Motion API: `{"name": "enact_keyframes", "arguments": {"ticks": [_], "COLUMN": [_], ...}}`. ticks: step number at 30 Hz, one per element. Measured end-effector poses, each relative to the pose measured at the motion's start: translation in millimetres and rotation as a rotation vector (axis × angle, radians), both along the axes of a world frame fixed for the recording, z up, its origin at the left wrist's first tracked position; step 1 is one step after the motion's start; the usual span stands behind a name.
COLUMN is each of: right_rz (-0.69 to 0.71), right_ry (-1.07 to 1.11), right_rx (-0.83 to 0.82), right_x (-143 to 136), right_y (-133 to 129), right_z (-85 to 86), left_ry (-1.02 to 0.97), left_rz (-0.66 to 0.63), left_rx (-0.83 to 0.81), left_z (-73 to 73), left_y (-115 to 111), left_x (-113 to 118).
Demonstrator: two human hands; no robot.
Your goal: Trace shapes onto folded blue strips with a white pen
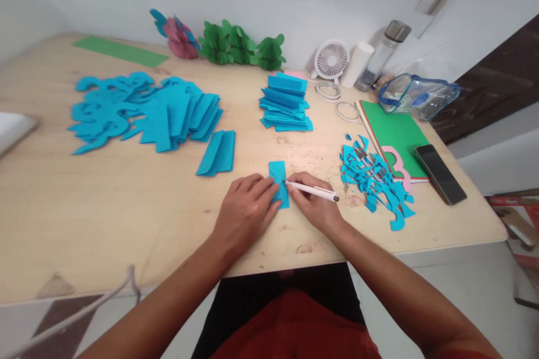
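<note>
A small blue paper strip (277,169) lies on the table in front of me. My left hand (248,207) rests flat over its left side, fingers stretched out and pressing it down. In my right hand (315,207) is a white pen (314,189), its tip at the strip's right edge. Folded blue paper pieces (223,151) lie just beyond my left hand. Farther off is a stack of folded blue papers (284,102). To the left spreads a pile of blue paper cutouts (109,104). Blue paper scraps (370,174) are heaped right of my right hand.
Green paper decorations (242,45) and a pink one (181,39) stand by the wall. A small fan (332,60), tape rolls (328,91), a glass bottle (381,56) and a clear pouch (419,95) are at the back right. A phone (441,173) lies beside green sheets (393,134).
</note>
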State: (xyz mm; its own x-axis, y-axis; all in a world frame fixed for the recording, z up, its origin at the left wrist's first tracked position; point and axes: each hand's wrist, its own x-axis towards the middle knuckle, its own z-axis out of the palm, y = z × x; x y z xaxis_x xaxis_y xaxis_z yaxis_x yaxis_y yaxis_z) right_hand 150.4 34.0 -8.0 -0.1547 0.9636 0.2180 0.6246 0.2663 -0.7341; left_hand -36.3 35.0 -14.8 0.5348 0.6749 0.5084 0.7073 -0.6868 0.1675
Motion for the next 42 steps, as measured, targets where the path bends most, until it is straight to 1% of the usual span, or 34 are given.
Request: {"name": "enact_keyframes", "arguments": {"ticks": [9,17,42], "right_rz": [-0.003,-0.003,-0.017], "right_ry": [0.001,0.003,0.004], "right_rx": [-0.008,-0.015,0.007], "right_x": [0.5,0.0,-0.3], "right_y": [0.6,0.3,1.3], "right_z": [-0.1,0.2,-0.4], "left_ry": [0.016,0.043,0.067], "left_rz": [0.013,0.025,0.038], "left_rx": [-0.046,-0.094,-0.09], "left_z": [-1.2,0.9,0.2], "left_y": [-0.5,-0.1,-1.9], "left_x": [-0.6,2.0,1.8]}}
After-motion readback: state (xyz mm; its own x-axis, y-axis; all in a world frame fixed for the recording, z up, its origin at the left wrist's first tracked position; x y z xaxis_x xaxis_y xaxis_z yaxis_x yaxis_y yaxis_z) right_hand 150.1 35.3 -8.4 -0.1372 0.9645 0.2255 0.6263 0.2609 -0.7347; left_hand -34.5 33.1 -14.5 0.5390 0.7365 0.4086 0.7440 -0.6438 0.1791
